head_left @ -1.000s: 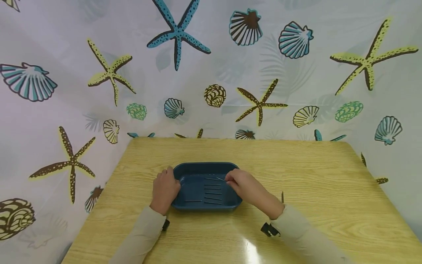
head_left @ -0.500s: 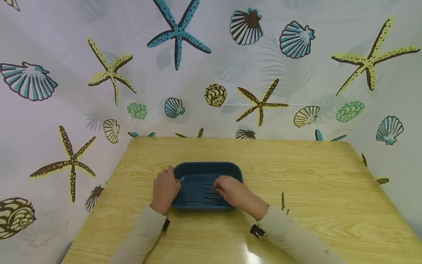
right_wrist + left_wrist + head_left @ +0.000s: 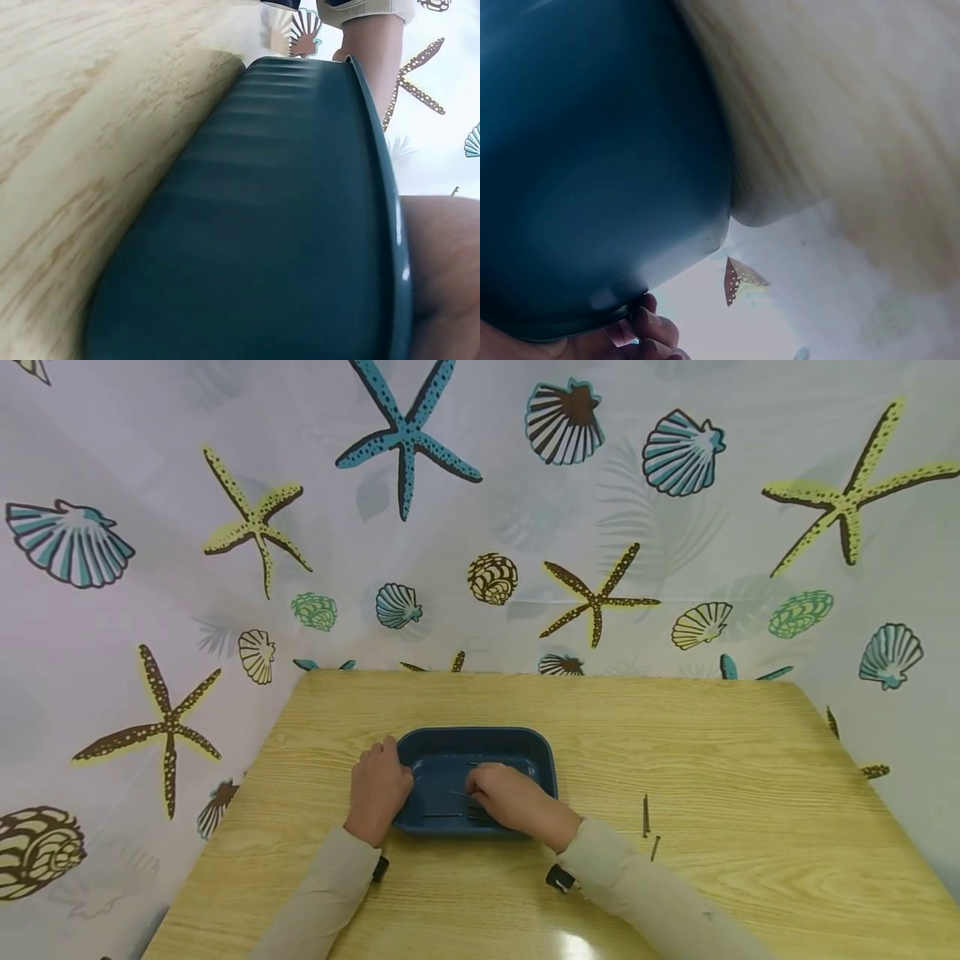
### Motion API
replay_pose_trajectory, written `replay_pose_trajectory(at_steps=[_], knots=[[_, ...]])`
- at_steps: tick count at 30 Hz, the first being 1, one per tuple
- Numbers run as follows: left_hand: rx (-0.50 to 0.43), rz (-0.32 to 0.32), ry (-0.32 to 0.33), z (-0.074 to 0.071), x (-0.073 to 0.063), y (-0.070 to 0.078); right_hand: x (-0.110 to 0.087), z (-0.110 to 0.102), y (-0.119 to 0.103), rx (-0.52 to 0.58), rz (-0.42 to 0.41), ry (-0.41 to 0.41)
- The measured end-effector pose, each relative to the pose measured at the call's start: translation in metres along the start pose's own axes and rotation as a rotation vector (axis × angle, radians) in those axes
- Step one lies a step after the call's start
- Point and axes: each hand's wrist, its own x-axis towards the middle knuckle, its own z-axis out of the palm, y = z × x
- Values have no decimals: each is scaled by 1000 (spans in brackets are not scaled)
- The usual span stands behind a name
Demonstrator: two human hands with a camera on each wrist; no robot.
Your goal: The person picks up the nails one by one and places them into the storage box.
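A dark blue rectangular tray (image 3: 437, 777) stands on the table. My left hand (image 3: 378, 789) grips its left rim; in the left wrist view the curled fingers (image 3: 656, 330) show at the edge. Over the tray's right half, my right hand (image 3: 506, 795) pinches a thin nail (image 3: 457, 792), whose end points left from the fingertips. One nail (image 3: 442, 815) lies alone on the left of the tray floor. The row of nails on the right is mostly covered by my right hand, with one nail (image 3: 476, 764) showing behind it.
To the right of the tray, a longer nail (image 3: 646, 816) and a shorter nail (image 3: 656, 848) lie on the wood-grain table (image 3: 720, 760). A white curtain (image 3: 450, 535) printed with starfish and shells hangs around the table's back and sides.
My right hand has moved left and toward me, from the tray's back right corner to over its middle. The two nails on the table have come into full view. My left hand stays put.
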Motion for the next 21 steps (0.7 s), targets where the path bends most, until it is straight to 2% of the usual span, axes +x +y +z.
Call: replay_pose_trajectory(at_steps=[7, 21], knots=[[-8, -3, 7, -1, 0, 0, 10, 7, -5, -21, -17, -7], [-11, -17, -32, -1, 0, -2, 29, 27, -9, -101, -45, -21]])
